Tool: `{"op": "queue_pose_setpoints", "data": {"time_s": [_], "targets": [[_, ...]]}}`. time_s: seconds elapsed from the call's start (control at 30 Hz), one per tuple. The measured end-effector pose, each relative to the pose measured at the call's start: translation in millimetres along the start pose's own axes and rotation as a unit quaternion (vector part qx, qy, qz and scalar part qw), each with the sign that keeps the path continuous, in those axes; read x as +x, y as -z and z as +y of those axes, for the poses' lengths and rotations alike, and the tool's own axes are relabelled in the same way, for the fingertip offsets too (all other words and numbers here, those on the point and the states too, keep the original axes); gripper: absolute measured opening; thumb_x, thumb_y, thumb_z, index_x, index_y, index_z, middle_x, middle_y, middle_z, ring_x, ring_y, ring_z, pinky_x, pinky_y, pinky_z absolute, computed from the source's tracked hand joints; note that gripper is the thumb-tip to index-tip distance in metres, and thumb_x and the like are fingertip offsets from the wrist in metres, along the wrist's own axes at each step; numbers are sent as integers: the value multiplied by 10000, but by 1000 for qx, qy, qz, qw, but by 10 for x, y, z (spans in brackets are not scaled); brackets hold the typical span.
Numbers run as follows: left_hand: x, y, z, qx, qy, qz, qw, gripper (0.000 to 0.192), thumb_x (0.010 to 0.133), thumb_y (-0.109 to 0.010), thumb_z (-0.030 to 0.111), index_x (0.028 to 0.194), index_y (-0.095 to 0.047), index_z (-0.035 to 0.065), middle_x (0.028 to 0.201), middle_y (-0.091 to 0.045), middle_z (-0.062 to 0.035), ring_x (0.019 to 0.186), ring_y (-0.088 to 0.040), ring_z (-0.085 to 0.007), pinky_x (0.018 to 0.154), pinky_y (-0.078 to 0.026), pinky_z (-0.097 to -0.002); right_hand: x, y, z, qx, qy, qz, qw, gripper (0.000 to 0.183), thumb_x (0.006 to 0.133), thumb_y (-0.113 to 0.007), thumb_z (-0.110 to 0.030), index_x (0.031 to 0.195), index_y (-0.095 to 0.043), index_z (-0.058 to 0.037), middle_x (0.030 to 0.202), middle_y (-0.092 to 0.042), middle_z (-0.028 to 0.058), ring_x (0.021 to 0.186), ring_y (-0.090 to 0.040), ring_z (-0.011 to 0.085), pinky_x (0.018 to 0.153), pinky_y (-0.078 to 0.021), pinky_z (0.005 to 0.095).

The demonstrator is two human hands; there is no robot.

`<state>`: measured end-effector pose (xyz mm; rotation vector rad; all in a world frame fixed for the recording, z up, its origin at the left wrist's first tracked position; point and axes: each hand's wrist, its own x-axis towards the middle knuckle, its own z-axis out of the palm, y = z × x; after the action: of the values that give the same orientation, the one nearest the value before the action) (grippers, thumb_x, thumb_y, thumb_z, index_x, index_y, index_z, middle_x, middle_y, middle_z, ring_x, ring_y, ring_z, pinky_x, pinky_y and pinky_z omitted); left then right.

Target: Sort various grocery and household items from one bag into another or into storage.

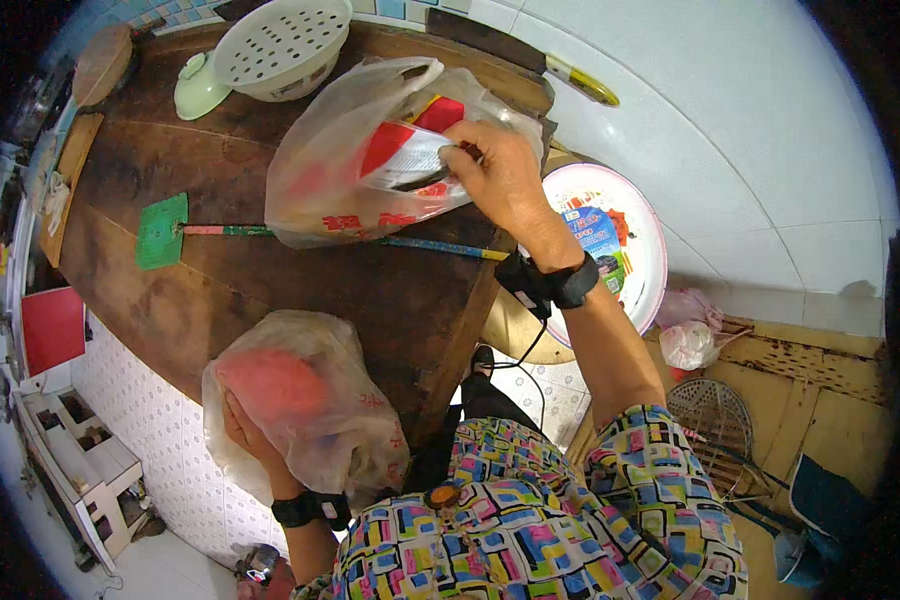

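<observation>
My right hand (499,176) pinches the edge of a red and white printed packet (405,154) between thumb and fingers. That packet lies in the mouth of a translucent plastic carrier bag (307,161) with red print, resting on the wooden table. Nearer to me, my left hand (247,431) holds a second translucent plastic bag (337,442) from its side. Something red (274,381) shows through this bag's film; what it is cannot be made out. The left fingers are partly covered by the bag. Both wrists wear black bands.
A fly swatter (161,231) lies across the dark wooden table (120,161). Behind stand a white colander (285,49) and a pale green bowl (199,86). A cleaver (487,41) rests along the wall. An enamel basin (649,247) sits right of the table.
</observation>
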<state>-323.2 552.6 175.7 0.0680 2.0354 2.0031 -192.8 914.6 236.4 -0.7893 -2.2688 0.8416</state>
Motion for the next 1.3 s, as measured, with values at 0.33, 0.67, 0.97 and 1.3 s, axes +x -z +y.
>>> {"op": "queue_pose_setpoints", "data": {"time_s": [0.33, 0.67, 0.97, 1.3], "targets": [[-23, -12, 36, 17, -7, -4, 1000, 387, 893, -372, 243, 1149, -442, -39, 1118, -495, -144, 961, -505, -208, 828, -417, -311, -176, 47, -207, 10, 158, 30, 987, 127, 697, -529, 66, 795, -574, -1, 753, -556, 113, 644, -565, 212, 554, -436, 276], [-47, -33, 55, 30, -9, -10, 999, 386, 894, -368, 245, 1147, -444, -37, 1118, -496, -141, 959, -506, -206, 821, -422, -310, -751, 22, -206, 25, 151, 147, 977, 110, 657, -500, 81, 712, -542, -4, 776, -555, 137, 671, -570, 267, 581, -467, 312], [-64, -60, 92, 40, -14, -21, 999, 385, 895, -365, 247, 1145, -446, -35, 1118, -497, -139, 956, -506, -205, 815, -426, -308, -885, -1, -189, 54, 116, 148, 981, 220, 603, -499, 143, 740, -559, -19, 808, -576, 133, 752, -577, 251, 642, -449, 272], [-72, -91, 125, 40, -12, -30, 999, 385, 896, -362, 250, 1144, -448, -32, 1118, -497, -136, 953, -507, -204, 808, -431, -306, -963, -41, -63, 14, 114, 179, 977, 193, 630, -470, 136, 735, -536, -12, 797, -555, 143, 694, -566, 294, 596, -455, 313]]}}
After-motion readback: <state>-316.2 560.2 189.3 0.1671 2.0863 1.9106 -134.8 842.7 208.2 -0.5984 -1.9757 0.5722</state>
